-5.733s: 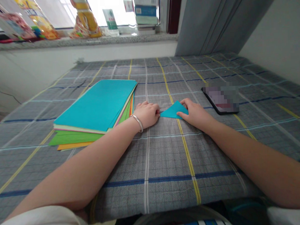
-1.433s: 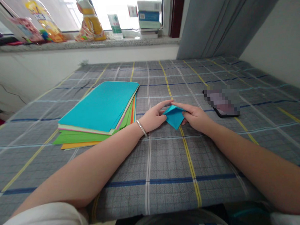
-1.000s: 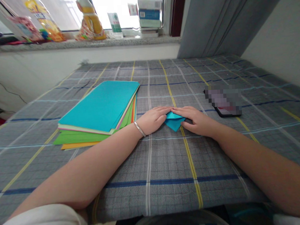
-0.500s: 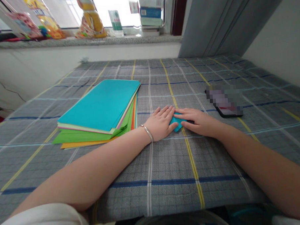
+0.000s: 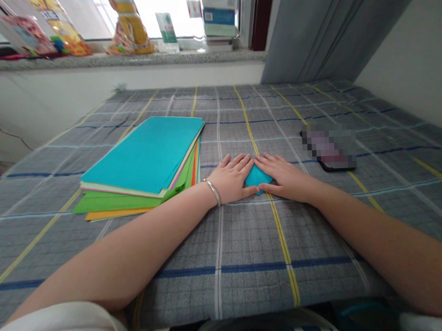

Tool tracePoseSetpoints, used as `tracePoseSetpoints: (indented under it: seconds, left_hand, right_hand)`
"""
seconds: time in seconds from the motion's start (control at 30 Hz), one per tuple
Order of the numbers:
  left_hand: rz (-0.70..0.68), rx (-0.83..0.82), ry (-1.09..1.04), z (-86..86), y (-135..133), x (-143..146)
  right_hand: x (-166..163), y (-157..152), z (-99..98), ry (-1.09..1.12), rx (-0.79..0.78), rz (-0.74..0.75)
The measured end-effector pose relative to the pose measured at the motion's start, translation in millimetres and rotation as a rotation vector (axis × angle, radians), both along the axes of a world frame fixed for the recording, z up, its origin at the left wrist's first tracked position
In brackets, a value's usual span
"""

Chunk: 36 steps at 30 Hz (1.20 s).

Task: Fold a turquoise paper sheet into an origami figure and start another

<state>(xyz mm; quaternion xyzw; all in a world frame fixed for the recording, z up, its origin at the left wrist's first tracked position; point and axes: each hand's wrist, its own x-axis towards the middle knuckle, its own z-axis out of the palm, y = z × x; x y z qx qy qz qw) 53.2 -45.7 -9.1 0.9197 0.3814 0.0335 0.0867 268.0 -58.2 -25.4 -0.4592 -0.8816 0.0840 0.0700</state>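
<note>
A small folded piece of teal paper (image 5: 256,177) lies on the checked grey cloth (image 5: 246,232). My left hand (image 5: 232,179), with a silver bangle at the wrist, lies flat on the paper's left side, fingers stretched out. My right hand (image 5: 284,176) lies flat on its right side, fingers also stretched. The fingertips of both hands meet above the paper, and only a small patch of teal shows between them.
A fanned stack of coloured paper sheets (image 5: 144,164), teal on top, lies to the left. A dark phone (image 5: 330,148) lies to the right. Snack bags (image 5: 129,28) and boxes (image 5: 218,19) line the window sill. A grey curtain (image 5: 321,29) hangs at the back right.
The paper was a flat triangle, then was lifted and folded between both hands. It was lowered to the cloth, and both hands now lie flat on it.
</note>
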Motion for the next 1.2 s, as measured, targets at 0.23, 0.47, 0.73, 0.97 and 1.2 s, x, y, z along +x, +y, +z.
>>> tracePoseSetpoints:
  seconds: [0.23,0.47,0.73,0.97,1.2]
  left_hand:
    - [0.007,0.012,0.01,6.0,1,0]
    - [0.037,0.083,-0.022,-2.9,-8,0]
    - [0.054,0.124,0.139,4.2,-14,5]
    - [0.079,0.145,0.184,6.8,-20,6]
    - [0.152,0.329,0.368,15.7,-41,21]
  right_hand:
    - [-3,-1,-0.1,-0.031,0.024,0.01]
    - [-6,-10,1.1,-0.051,0.04,-0.034]
    - [-10,-12,8.1,-0.153,0.039,-0.061]
    - [4,-7,23.5,-0.172,0.046,0.017]
    - [9,-12,34.9,-0.198,0.102,0.056]
